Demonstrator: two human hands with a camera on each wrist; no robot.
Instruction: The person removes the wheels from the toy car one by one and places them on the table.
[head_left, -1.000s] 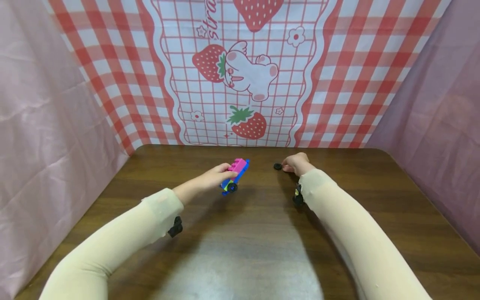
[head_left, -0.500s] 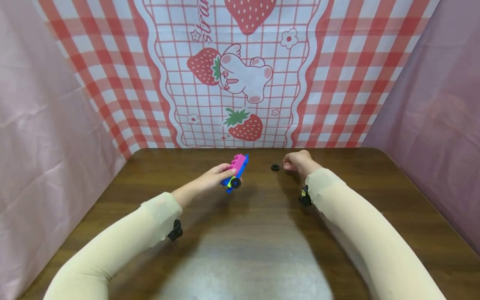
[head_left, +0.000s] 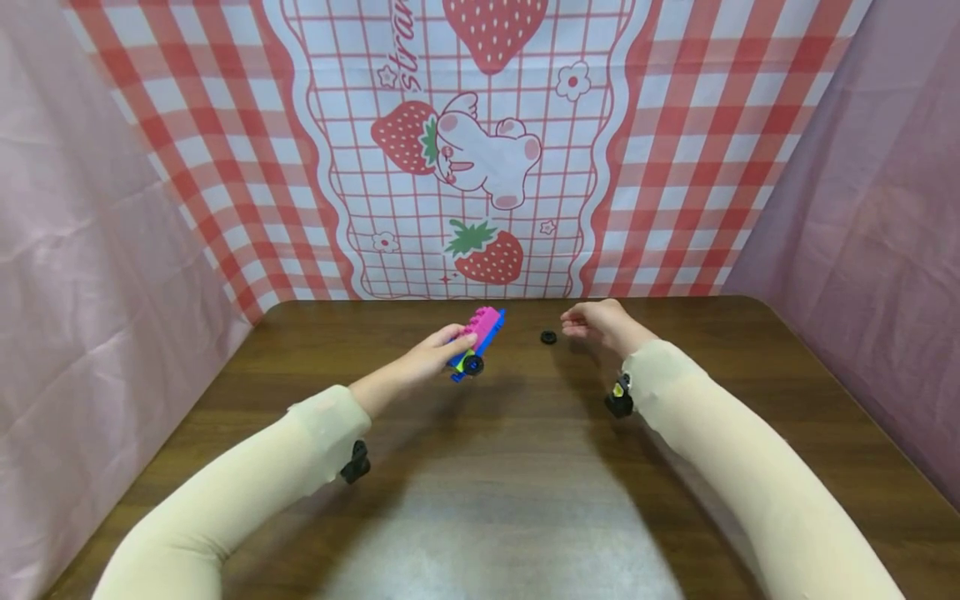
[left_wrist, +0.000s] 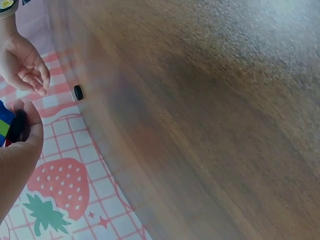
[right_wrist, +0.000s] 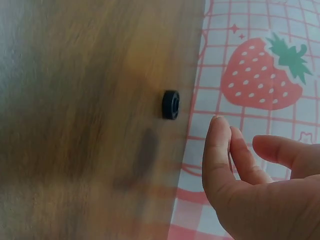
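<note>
- The left hand (head_left: 433, 353) grasps a small toy car (head_left: 477, 342) built of bricks, pink on top and blue below, with a black wheel (head_left: 472, 365) on the side that faces the camera.
- The fingers curl round the near end of the car, and the car is lifted a little above the brown table (head_left: 480, 500).
- The long axis of the car runs from the fingers up and away to the right, so its far end is tilted upward and points toward the right hand.
- In the left wrist view the thumb (left_wrist: 30, 127) presses against the black wheel of the car (left_wrist: 15, 127).
- The right hand (head_left: 600, 323) holds nothing; its fingers (right_wrist: 220, 150) are released and only softly bent.
- A loose black wheel (head_left: 548, 337) lies flat on the table, just beside the right fingertips, on their left side.
- The fingertips do not touch this wheel; in the right wrist view a small gap of table stays between the loose wheel (right_wrist: 171, 104) and the nearest finger.
- The loose wheel lies between the two hands, but the right hand is clearly nearer to it than the left hand.
- The far end of the car is near the loose wheel, yet apart from it.
- Behind the table hangs a red checked cloth (head_left: 480, 150) with strawberries and a white rabbit.
</note>
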